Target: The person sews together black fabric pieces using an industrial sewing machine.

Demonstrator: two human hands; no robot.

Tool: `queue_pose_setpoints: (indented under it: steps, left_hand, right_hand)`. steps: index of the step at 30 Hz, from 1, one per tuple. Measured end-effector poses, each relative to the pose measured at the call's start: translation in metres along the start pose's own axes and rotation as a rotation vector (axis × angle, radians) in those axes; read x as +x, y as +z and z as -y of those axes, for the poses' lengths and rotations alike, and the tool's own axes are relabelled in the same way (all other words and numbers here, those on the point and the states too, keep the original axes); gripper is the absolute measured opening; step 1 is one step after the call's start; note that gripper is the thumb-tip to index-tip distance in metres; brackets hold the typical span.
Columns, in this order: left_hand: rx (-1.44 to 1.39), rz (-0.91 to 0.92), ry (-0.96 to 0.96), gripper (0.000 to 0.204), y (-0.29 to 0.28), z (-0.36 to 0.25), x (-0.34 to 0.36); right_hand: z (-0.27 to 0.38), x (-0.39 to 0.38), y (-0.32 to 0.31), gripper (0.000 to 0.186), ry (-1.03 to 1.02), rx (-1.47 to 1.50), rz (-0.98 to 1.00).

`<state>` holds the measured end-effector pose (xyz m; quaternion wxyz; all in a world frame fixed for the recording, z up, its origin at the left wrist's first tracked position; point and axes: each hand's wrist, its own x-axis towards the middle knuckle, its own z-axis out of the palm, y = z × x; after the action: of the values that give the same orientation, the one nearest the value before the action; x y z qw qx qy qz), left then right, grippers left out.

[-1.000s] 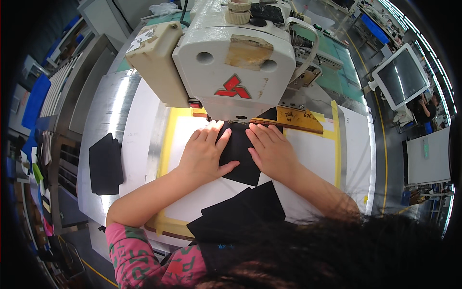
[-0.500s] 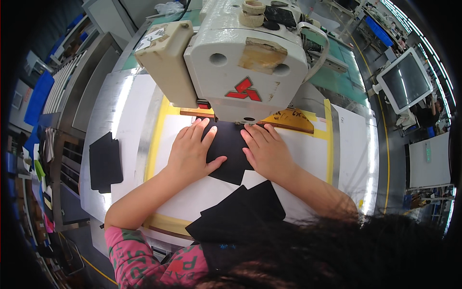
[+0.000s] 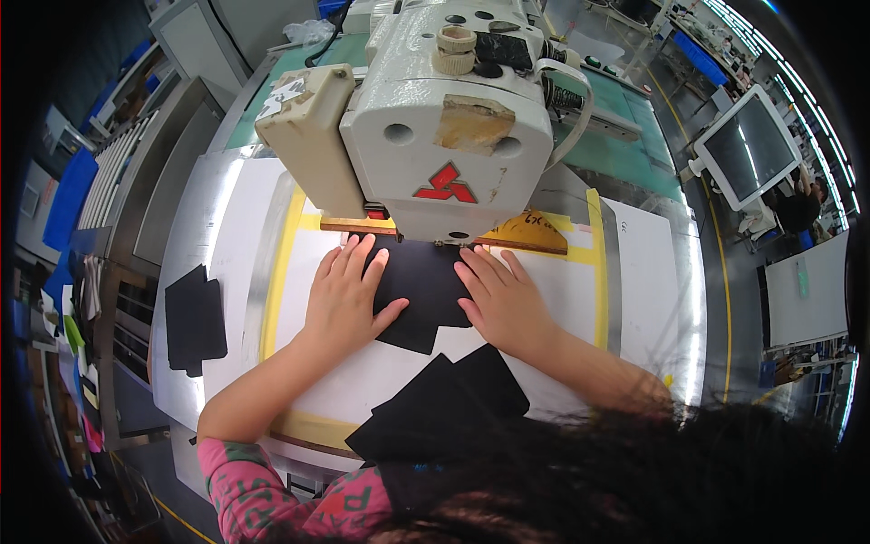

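Observation:
A black flat piece (image 3: 419,295), which looks like fabric, lies under the head of a white industrial sewing machine (image 3: 426,163). My left hand (image 3: 344,295) rests flat on its left edge, fingers stretched toward the machine and thumb out over the piece. On the right edge lies my right hand (image 3: 507,308), also flat with fingers apart. Both sets of fingertips are close to the machine's lower front, one hand on each side. The far edge of the piece is hidden beneath the machine head. Closer to me, more black pieces (image 3: 453,399) overlap at an angle.
A white work surface (image 3: 362,381) with yellow tape borders (image 3: 279,281) spreads under my hands. Another black stack (image 3: 195,322) lies at the far left. A copper-coloured bar (image 3: 526,243) crosses behind my right fingers. A monitor (image 3: 750,150) stands at the right.
The whole view has shifted slightly. My right hand has slid a little to the right relative to the machine, showing more of the black piece between my hands. Both hands stay flat.

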<state>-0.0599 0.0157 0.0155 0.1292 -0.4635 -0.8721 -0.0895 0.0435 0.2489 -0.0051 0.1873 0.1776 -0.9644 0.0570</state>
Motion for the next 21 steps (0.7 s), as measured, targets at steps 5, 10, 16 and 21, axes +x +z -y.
queue_pose_setpoints:
  steps: [5, 10, 16, 21]
  left_hand:
    - [-0.209, 0.1, 0.243, 0.063, 0.008, -0.034, 0.018]
    - [-0.212, 0.065, 0.217, 0.065, 0.018, -0.043, 0.025]
    - [-0.22, 0.039, 0.213, 0.064, 0.02, -0.043, 0.024]
    - [-0.224, 0.036, 0.219, 0.065, 0.02, -0.043, 0.025]
  right_hand:
    - [-0.005, -0.013, -0.004, 0.046, 0.053, 0.054, 0.008]
    - [-0.005, -0.012, -0.001, 0.046, 0.069, 0.046, 0.001]
    - [-0.006, -0.014, 0.0, 0.046, 0.068, 0.04, 0.006]
    - [-0.007, -0.015, 0.003, 0.047, 0.07, 0.045, 0.015]
